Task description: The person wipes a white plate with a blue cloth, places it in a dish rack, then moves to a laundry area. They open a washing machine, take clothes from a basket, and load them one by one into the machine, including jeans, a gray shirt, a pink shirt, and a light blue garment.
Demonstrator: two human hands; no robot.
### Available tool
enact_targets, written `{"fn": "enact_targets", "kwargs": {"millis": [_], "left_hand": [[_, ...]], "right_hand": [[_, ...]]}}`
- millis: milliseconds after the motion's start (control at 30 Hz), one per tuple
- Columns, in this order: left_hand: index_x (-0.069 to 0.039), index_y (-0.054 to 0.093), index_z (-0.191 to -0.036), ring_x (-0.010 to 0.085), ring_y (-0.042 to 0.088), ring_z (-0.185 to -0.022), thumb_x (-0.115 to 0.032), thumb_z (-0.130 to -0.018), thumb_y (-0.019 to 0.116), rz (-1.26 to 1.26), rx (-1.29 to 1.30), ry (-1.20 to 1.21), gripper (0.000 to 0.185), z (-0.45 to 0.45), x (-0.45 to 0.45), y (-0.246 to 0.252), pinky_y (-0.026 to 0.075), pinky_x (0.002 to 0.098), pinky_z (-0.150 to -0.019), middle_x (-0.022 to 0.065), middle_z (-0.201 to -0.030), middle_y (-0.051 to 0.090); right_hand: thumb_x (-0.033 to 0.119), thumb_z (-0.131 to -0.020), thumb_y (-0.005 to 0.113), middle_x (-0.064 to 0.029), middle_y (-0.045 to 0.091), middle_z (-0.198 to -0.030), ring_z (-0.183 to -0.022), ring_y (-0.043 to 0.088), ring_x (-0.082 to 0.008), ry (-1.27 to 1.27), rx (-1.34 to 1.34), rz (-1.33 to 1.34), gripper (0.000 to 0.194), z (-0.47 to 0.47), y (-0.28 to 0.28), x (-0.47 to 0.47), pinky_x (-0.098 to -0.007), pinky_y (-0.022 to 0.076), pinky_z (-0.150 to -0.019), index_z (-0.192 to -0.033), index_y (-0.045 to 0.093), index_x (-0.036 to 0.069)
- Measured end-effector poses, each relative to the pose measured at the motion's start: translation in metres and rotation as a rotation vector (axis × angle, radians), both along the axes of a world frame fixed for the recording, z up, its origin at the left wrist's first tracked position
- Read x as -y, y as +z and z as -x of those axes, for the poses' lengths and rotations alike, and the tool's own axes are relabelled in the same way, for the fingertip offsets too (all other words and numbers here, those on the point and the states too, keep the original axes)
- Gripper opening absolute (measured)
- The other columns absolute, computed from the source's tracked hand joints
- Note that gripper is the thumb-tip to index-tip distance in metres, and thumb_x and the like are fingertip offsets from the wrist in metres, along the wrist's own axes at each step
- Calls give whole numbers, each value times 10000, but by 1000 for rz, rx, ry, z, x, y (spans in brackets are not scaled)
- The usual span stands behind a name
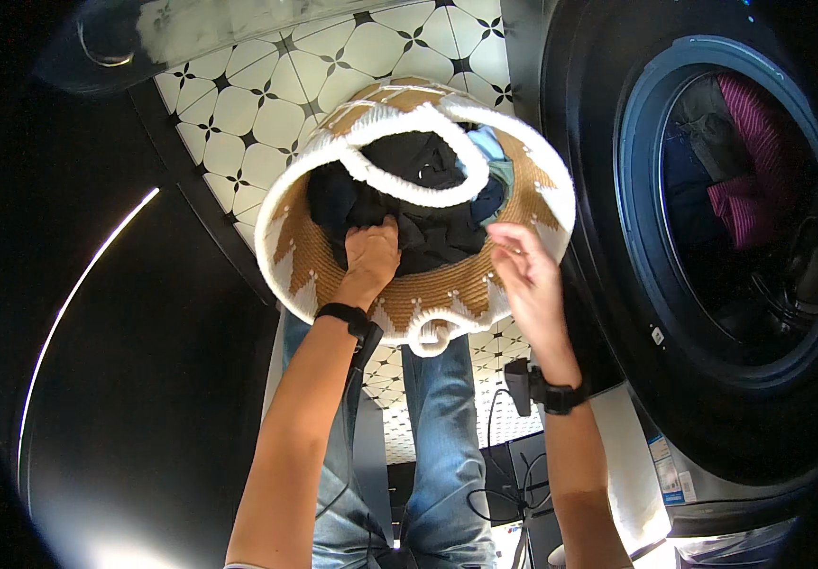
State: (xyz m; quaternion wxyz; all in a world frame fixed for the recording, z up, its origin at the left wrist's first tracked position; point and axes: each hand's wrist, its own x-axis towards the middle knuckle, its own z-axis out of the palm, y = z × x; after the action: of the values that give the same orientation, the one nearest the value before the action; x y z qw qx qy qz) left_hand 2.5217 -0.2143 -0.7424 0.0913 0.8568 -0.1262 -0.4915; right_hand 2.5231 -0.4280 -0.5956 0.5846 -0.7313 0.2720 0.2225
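Observation:
A round woven basket [295,263] in tan and white, with a white rope rim, stands in front of me. Dark clothes [444,238] fill it, and a light blue cloth [487,142] shows at the right side. Inside the basket, my left hand [372,252] is curled into a black garment [409,213], its fingertips partly hidden in the fabric. My right hand [526,267], slightly blurred, hovers over the basket's right inner wall with fingers apart and holds nothing visible. One rope handle [416,195] loops across the basket's opening; another handle [429,334] curls at the near rim.
To the right is a front-loading washing machine [594,299]; its round opening holds a magenta striped cloth [743,206] and dark clothes [700,156]. A glossy black panel [145,341] borders the left. Patterned tiles [259,121] cover the floor. Cables [522,498] hang near my legs.

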Motion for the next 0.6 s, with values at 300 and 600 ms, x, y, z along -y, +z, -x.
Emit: {"fn": "enact_targets", "kwargs": {"millis": [300, 600], "left_hand": [[-2, 681, -1035, 402, 436, -1310, -100, -733, 752, 594, -73, 451, 326, 0, -36, 168, 342, 502, -1114, 204, -1393, 482], [-149, 710, -1080, 432, 339, -1444, -205, -774, 614, 891, 116, 63, 326, 4, 15, 301, 363, 576, -1124, 188, -1531, 418]], "right_hand": [[153, -669, 887, -244, 155, -1631, -1482, 266, -388, 303, -68, -61, 1236, 42, -33, -27, -418, 338, -1162, -1611, 88, 100], [133, -738, 821, -173, 347, -1430, -1303, 370, -261, -390, -259, -645, 867, 74, 74, -9, -351, 334, -1088, -1430, 307, 41]]}}
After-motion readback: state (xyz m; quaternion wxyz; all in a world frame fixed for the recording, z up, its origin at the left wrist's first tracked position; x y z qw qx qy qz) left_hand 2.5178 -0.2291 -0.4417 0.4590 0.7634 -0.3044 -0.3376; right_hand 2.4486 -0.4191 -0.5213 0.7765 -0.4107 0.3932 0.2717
